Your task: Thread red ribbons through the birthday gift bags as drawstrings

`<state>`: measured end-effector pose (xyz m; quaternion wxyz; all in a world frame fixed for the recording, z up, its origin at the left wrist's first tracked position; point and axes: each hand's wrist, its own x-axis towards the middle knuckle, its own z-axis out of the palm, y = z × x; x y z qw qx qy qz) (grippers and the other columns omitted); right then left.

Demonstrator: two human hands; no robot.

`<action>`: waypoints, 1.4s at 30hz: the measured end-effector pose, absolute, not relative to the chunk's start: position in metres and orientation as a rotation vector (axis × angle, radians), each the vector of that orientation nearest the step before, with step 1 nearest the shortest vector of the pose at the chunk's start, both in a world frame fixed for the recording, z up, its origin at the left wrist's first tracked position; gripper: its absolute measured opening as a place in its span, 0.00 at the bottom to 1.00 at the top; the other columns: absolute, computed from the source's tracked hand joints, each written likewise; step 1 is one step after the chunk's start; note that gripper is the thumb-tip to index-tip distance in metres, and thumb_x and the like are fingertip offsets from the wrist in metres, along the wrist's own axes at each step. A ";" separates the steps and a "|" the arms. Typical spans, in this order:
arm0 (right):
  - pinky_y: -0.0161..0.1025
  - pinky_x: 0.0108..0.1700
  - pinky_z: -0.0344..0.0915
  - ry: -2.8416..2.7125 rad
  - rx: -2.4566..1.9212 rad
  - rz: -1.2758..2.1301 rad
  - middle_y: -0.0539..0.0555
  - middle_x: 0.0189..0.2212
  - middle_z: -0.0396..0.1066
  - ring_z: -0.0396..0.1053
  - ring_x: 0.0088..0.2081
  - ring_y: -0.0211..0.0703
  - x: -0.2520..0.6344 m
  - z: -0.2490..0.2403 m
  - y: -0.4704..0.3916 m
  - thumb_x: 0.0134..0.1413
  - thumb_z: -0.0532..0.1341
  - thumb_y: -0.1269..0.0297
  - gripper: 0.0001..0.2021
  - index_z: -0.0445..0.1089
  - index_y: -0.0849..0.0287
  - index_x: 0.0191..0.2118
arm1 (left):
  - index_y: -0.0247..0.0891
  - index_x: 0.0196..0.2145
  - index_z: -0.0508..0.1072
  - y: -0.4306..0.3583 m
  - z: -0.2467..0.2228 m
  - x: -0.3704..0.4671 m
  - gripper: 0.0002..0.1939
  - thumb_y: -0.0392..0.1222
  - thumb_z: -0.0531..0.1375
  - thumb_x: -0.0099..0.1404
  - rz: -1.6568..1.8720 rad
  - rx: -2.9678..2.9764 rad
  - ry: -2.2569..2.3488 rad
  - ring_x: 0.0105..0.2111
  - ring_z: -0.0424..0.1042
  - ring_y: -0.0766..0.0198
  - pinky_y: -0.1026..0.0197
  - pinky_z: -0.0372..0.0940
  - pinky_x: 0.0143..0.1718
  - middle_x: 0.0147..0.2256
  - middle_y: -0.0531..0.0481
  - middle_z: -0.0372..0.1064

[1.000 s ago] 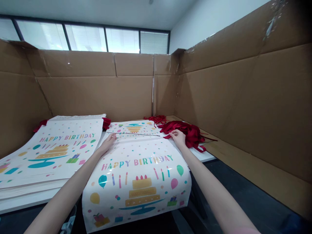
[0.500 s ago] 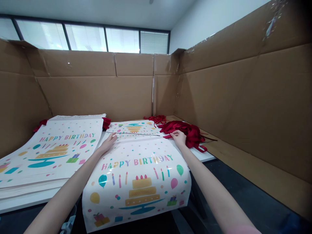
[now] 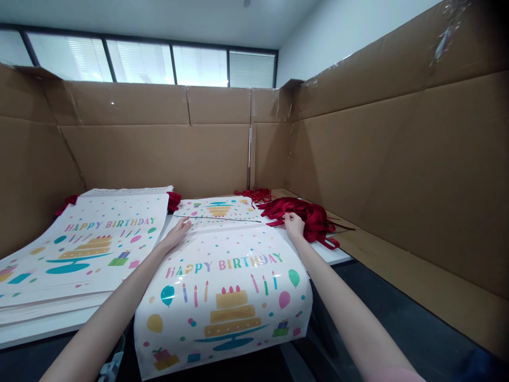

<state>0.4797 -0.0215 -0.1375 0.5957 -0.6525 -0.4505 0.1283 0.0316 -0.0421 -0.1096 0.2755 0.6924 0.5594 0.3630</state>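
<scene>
As the left hand (image 3: 178,233) stays put, the right hand (image 3: 295,226) slides outward

Although little else has moved, the right hand has shifted slightly away from the middle of the birthday sheet (image 3: 222,265), baring more of the loose ribbon end (image 3: 273,224). Its grip looks drawn together at the fingertips, beside the red ribbon pile (image 3: 312,215); whether it pinches any ribbon cannot be told. The left hand lies at the sheet's left side, near one end of a thin dark strip (image 3: 222,218); whether its grip is closed on anything cannot be told either. The sheet lies on the table (image 3: 338,255) between the two arms, its near part curving down over the edge. Left of it is a stack of similar sheets (image 3: 91,239).
</scene>
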 end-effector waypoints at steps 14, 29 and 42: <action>0.34 0.26 0.66 -1.032 -1.471 0.331 0.51 0.20 0.71 0.70 0.21 0.42 0.478 -0.137 -0.024 0.41 0.61 0.66 0.04 0.66 0.58 0.28 | 0.43 0.60 0.54 -0.046 -0.107 0.033 0.34 0.64 0.45 0.63 0.972 1.847 1.501 0.55 0.60 0.52 0.54 0.53 0.55 0.55 0.44 0.62; 0.33 0.19 0.66 -0.890 -1.384 0.473 0.52 0.21 0.71 0.69 0.18 0.40 0.482 -0.140 -0.016 0.48 0.53 0.68 0.06 0.67 0.58 0.29 | 0.42 0.59 0.56 -0.045 -0.108 0.033 0.33 0.63 0.46 0.63 0.987 1.861 1.498 0.55 0.60 0.53 0.54 0.52 0.55 0.54 0.44 0.64; 0.35 0.22 0.70 -0.890 -1.344 0.578 0.52 0.23 0.72 0.71 0.20 0.42 0.490 -0.144 -0.012 0.42 0.58 0.70 0.03 0.67 0.58 0.28 | 0.41 0.60 0.55 -0.046 -0.105 0.035 0.33 0.63 0.45 0.63 0.976 1.841 1.511 0.54 0.62 0.52 0.53 0.53 0.55 0.54 0.43 0.64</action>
